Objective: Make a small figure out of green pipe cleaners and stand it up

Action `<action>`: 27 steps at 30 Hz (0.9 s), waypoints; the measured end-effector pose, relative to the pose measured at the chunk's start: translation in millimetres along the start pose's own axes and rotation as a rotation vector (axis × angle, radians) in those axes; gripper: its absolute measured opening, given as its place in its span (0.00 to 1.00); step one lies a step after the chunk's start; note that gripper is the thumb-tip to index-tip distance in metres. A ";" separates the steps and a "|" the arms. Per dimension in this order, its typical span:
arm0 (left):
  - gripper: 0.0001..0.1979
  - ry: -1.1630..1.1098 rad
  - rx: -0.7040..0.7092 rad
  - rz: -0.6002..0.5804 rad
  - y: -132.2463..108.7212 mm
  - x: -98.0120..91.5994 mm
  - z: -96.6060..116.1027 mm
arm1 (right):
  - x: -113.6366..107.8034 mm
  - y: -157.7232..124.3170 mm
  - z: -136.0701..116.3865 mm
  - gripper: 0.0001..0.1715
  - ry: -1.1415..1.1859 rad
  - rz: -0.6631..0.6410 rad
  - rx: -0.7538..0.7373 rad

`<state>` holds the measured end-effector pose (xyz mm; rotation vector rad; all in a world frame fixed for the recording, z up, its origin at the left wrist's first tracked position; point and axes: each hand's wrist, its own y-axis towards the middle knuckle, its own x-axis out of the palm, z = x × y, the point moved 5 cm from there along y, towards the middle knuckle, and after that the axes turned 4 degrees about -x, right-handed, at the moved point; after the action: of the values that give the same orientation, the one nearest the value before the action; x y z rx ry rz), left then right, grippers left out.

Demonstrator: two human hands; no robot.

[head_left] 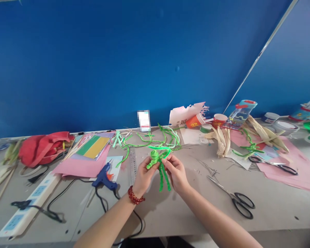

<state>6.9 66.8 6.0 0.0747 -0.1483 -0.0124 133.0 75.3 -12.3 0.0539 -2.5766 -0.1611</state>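
Two bare hands hold a partly shaped green pipe-cleaner figure (155, 155) over the middle of the counter (196, 215).
Left to right: a white power strip (32, 204) slants toward the counter's front-left corner; a blue glue gun (105, 178) lies beside its cord; the left hand (144, 173) pinches the figure's coiled side, fingers closed; the right hand (177, 173) pinches above two dangling legs. Head and legs look formed; a bright strand (156, 147) on top looks unwound. Black-handled scissors (233, 196) rest nearer the front edge.
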 end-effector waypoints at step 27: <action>0.11 -0.516 -0.313 -0.106 -2.6 7.0 -14.2 | -5.0 -2.2 12.4 0.12 0.057 0.007 0.140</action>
<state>15.9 65.2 -7.2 -0.2363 -0.6557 -0.1609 130.6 74.7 -25.6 0.0999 -2.5267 0.0237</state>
